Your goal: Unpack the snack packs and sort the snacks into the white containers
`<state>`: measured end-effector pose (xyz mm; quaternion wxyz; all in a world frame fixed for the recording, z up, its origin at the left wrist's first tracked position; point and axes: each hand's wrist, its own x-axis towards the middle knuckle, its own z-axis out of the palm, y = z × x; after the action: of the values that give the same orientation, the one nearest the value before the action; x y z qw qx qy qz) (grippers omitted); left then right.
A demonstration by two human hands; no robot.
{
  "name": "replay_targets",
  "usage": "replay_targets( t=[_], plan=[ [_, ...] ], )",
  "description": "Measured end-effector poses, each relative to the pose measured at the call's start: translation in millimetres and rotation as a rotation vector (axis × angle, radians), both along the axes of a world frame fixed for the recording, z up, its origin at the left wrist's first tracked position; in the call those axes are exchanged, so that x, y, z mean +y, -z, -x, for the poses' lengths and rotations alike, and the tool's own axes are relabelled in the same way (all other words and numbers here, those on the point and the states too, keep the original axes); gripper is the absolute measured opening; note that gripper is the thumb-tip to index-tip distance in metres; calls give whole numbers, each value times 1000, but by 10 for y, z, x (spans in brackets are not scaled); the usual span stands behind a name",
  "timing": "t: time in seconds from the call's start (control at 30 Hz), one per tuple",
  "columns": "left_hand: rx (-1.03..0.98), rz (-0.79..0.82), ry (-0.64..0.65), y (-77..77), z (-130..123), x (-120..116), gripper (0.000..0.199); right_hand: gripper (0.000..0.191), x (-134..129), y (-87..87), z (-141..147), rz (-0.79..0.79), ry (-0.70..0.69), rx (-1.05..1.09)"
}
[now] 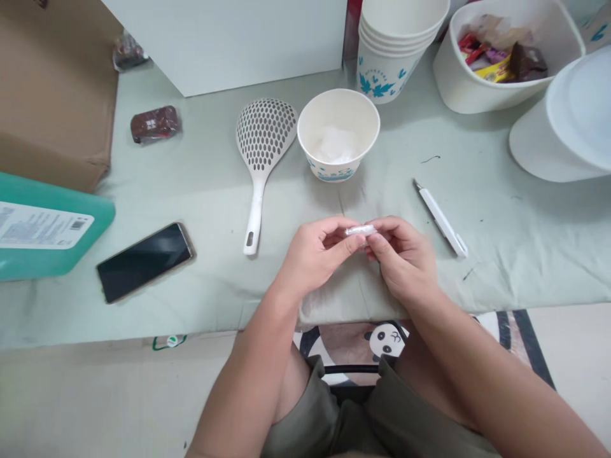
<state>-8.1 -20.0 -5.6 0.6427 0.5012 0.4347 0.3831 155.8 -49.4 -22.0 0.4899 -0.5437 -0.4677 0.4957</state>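
Observation:
Between the fingertips of both hands is a small white roll (359, 230) with a shiny, clear-looking surface; what it is made of I cannot make out. My left hand (317, 251) pinches its left end between thumb and fingers. At the other end, my right hand (403, 254) grips it the same way. Just beyond the hands stands a paper bowl (338, 105) with a blue print and some whitish, crumpled material (334, 145) inside. A slotted skimmer (265, 137) lies left of the bowl. To the right of my right hand rests a white pen (442, 219).
A phone (146, 262) and a green jug (52, 254) are at the left, near a cardboard box (48, 83). A wrapped brown snack (155, 124) lies behind them. Stacked paper cups (382, 76), a white bin (453, 83) of wrapped snacks and a white lidded container (544, 133) stand at the back right.

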Motion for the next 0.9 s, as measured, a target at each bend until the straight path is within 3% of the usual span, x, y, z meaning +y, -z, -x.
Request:
replay_targets(
  t=[0.2,0.43,0.6,0.7,0.8,0.9],
  plan=[
    [210,-160,4,-61,25,17,21,8,-6,-26,12,-56,-23,-57],
    [86,-143,13,-93,23,79,21,33,86,-36,14,-53,-36,-86],
    [-118,-126,-259,-73,130,142,40,29,398,-315,88,-248,99,-154],
    [-73,-192,-416,-73,196,163,32,24,722,-541,129,-387,200,-259],
    [-1,-216,-532,-79,255,183,29,19,984,-666,145,-402,194,-400],
    [100,-236,-609,-91,336,222,28,26,980,-634,152,-344,174,-445]
  ],
)
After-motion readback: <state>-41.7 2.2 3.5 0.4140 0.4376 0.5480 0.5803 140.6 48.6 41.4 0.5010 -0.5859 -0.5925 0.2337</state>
